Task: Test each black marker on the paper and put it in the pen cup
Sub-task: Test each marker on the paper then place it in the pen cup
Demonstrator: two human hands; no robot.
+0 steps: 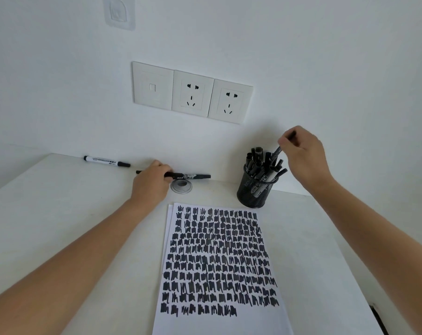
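A black mesh pen cup (256, 189) stands near the wall, holding several black markers. My right hand (304, 155) is above it and pinches a black marker (277, 152) whose lower end dips into the cup. My left hand (152, 182) grips another black marker (190, 176) that lies along the table's back edge. The paper (219, 262) lies in front of me, covered with rows of black scribbles. A white-barrelled marker (106, 161) with black caps lies further left by the wall.
A round metal cable grommet (181, 186) is set in the white table (60, 213) just below the left hand's marker. Three wall plates with two sockets (192, 93) sit on the wall above. A clear hook (118, 12) is stuck high on the wall.
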